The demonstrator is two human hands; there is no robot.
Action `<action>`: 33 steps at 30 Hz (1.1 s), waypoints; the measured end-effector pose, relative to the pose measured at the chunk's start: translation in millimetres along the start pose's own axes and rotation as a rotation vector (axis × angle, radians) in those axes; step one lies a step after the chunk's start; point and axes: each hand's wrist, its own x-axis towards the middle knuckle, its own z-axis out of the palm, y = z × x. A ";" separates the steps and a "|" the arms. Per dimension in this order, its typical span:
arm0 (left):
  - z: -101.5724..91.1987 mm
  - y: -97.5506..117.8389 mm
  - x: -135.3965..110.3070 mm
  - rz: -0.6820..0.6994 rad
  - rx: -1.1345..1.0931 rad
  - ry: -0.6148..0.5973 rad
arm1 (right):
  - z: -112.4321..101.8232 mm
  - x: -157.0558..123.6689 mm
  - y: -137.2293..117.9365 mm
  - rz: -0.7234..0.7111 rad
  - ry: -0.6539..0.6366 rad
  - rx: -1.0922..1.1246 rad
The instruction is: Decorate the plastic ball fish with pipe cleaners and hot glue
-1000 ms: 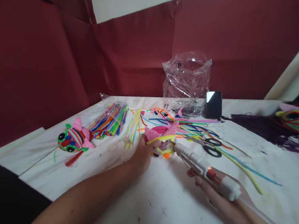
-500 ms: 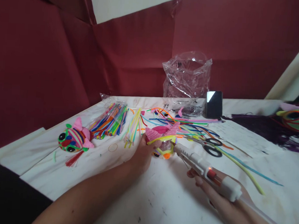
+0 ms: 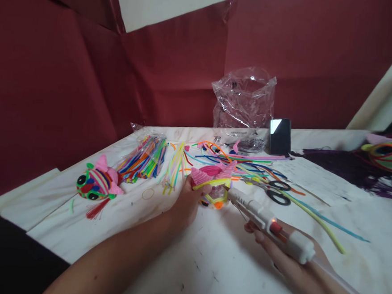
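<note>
My left hand [image 3: 186, 203] is closed around a small pipe-cleaner craft [image 3: 213, 184] with pink fins and a yellow-green band, held just above the white table [image 3: 208, 264]. My right hand [image 3: 282, 256] grips a white hot glue gun [image 3: 271, 224] with a red light showing. Its nozzle touches the right side of the craft.
A finished striped pipe-cleaner fish [image 3: 95, 185] lies at the left. A bundle of coloured pipe cleaners [image 3: 144, 159] and loose strands [image 3: 248, 166] spread behind the craft. Black-handled scissors [image 3: 275, 191], a crumpled clear plastic bag [image 3: 244, 101] and a small dark box [image 3: 280, 136] sit farther back.
</note>
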 end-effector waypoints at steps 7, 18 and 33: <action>2.5 2.3 0.0 0.022 -0.005 -0.015 | 2.2 -0.3 6.3 -0.021 0.028 -0.006; 0.5 0.9 0.2 0.004 0.017 0.003 | 3.6 -2.2 8.1 -0.040 0.019 0.000; 3.5 5.3 0.6 -0.003 0.003 0.021 | 4.2 -0.4 16.3 -0.057 0.025 -0.037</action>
